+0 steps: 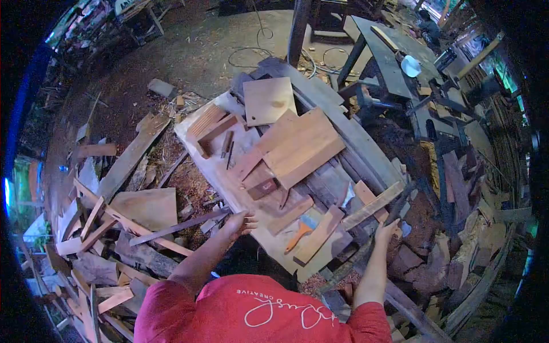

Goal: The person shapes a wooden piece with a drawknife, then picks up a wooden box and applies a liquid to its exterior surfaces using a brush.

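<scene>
My left hand (242, 223) is at the near left edge of a pale workbench (220, 178), its fingers stretched out and holding nothing. Beyond the bench's near right corner, my right hand (388, 230) is closed at the lower end of something dark and narrow, too unclear to name. Just up and left of it lies a long wooden strip (373, 206). An orange-handled tool (297, 236) rests between two short boards on the bench. Farther back are a thick wooden block (303, 150), a square board (269, 102) and a small dark red-brown block (262, 188).
Scrap wood is heaped at the left, with a wide flat offcut (146, 207) on it. More wood pieces (407, 260) lie at the right. A dark table (382, 66) stands at the back right, near a post (298, 34). Cables cross the ground.
</scene>
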`<action>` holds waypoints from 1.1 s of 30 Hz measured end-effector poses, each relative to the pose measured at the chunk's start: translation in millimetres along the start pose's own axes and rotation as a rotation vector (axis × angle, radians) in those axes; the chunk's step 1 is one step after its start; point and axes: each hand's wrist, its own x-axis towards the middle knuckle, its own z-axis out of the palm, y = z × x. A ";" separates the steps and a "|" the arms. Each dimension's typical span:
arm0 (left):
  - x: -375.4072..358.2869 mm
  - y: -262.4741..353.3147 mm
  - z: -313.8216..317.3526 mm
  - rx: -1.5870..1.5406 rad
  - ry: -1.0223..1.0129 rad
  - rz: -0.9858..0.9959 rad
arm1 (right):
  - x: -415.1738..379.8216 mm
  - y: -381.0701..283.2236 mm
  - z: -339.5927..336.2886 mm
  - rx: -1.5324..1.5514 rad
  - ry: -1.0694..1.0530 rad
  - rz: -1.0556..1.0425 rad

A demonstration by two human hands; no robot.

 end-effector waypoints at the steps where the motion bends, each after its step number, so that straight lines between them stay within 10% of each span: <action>1: 5.4 2.1 -7.1 -0.001 -0.004 -0.007 | -2.7 2.5 1.7 -0.003 0.142 -0.118; 5: 35.5 13.1 -31.6 0.213 0.086 0.106 | -32.9 -23.0 -25.6 -0.025 -0.042 0.052; 7: 37.4 27.5 -33.7 0.954 0.258 0.752 | -63.0 -52.2 -42.1 0.003 -0.014 0.124; 14: 40.4 65.7 3.4 1.597 0.201 0.754 | -140.4 -56.4 -7.2 0.078 0.181 -0.160; 27: 65.5 62.0 -1.3 1.646 -0.078 0.899 | -232.3 -159.8 41.6 0.180 -0.136 -0.258; 33: 69.5 59.7 -10.8 1.590 0.051 0.931 | -228.1 -154.2 52.5 0.043 -0.426 0.046</action>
